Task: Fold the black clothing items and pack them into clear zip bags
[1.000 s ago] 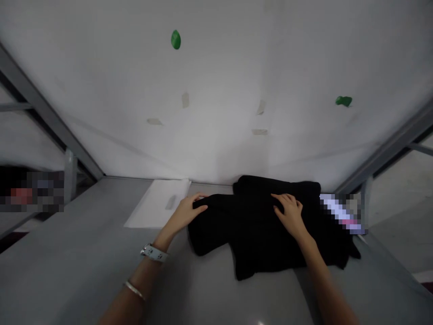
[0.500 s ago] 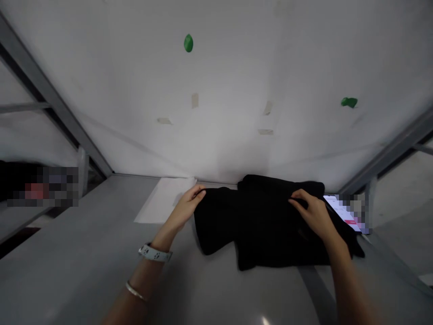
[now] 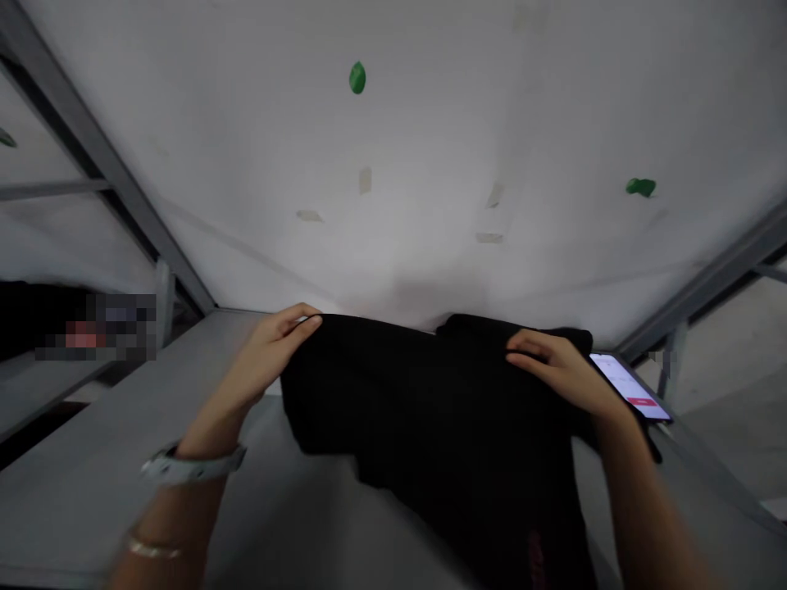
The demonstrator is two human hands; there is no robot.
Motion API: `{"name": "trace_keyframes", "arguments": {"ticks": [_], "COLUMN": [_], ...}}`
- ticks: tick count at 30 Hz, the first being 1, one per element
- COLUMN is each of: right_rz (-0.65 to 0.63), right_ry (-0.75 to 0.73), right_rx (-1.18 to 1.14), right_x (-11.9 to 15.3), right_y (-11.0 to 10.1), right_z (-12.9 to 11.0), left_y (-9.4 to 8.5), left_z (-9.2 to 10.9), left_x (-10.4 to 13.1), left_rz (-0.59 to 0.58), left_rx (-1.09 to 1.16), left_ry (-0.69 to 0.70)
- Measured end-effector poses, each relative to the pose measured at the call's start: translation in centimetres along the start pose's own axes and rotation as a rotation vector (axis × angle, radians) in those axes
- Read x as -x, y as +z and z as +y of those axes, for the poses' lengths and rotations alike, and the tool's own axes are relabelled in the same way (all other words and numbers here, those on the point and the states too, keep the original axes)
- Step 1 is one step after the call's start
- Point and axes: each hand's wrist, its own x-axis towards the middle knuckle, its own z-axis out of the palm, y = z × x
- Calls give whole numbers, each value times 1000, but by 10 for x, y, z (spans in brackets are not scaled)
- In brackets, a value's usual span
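Observation:
A black garment is held up off the grey table, hanging toward me with a small red print near its bottom edge. My left hand pinches its upper left corner. Gripping the top edge further right is my right hand. More black fabric lies folded on the table behind the raised part. A pale watch and a thin bangle sit on my left wrist.
A phone with a lit screen lies on the table at the right, beside my right wrist. A white wall panel with green marks and tape bits stands behind. Grey metal frame bars run along both sides.
Both hands have closed on the garment's top edge and lifted it off the table toward me. My left hand moved left and up, spreading the cloth, which now covers the white sheet seen earlier.

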Motion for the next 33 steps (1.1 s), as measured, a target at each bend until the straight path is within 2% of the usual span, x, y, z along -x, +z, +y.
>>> {"name": "trace_keyframes", "arguments": {"ticks": [3, 5, 9, 13, 16, 19, 22, 24, 26, 29, 31, 33], "right_rz": [-32, -46, 17, 217, 293, 283, 290, 270, 205, 47, -47, -65], "right_ry": [-15, -10, 5, -26, -48, -54, -68, -44, 5, 27, -15, -36], "right_rx": [29, 42, 67, 120, 136, 152, 143, 81, 15, 16, 77, 151], "right_x": [-29, -38, -42, -39, -27, 0, 28, 37, 34, 8, -15, -35], "right_y": [35, 51, 57, 46, 32, 9, -18, -32, -40, -32, -14, 9], "right_z": [27, 40, 55, 55, 39, 10, -17, -25, -23, -5, 13, 32], "left_y": [13, 20, 23, 19, 10, -5, -18, -22, -22, -14, -3, 10], "left_z": [-36, -55, -70, -61, -42, -18, 6, 20, 28, 20, 1, -26], "left_x": [-30, -43, -53, -54, -44, -19, 11, 23, 24, 3, -19, -39], "left_rz": [-20, -25, -63, -31, 92, 210, 312, 337, 289, 139, 54, -18], "left_rx": [-89, -145, -186, -77, -38, -52, 75, 169, 195, 125, 49, -38], "left_ry": [-3, 8, 61, 122, 181, 256, 296, 253, 181, 89, 54, 35]}}
